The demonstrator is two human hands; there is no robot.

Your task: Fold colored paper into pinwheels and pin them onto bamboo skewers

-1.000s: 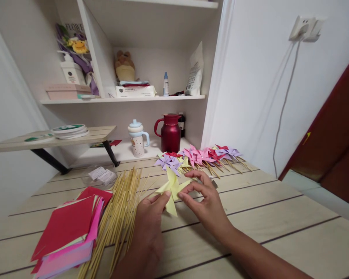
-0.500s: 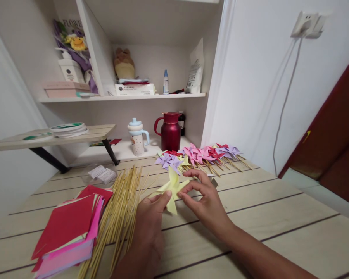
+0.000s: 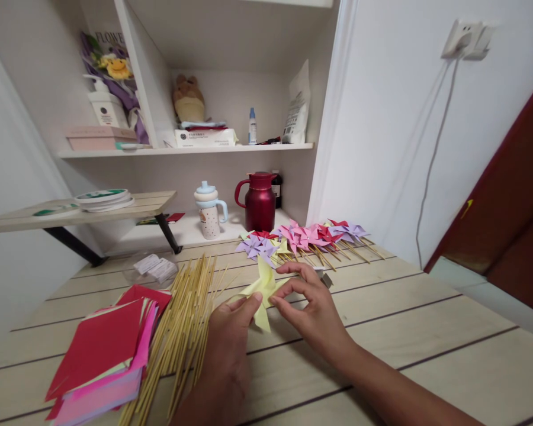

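Observation:
A pale yellow paper pinwheel (image 3: 263,284) is held just above the wooden table (image 3: 426,343), pinched from both sides. My left hand (image 3: 224,349) grips its left flap with thumb and fingers. My right hand (image 3: 313,310) pinches its middle and right flap, fingers curled over it. To the left lies a loose bundle of bamboo sticks (image 3: 182,325). Behind the hands is a row of finished pinwheels on sticks (image 3: 306,236) in purple, pink and red.
A stack of red and pink paper squares (image 3: 102,355) lies at the left front. Further back stand a red jug (image 3: 260,201), a white spotted cup (image 3: 208,210), small paper packets (image 3: 155,267) and shelves with bottles. A raised wooden board (image 3: 71,213) sits at the left.
My right fingers have closed in a little over the yellow pinwheel's right flap, folding it toward the middle. The left hand holds its place.

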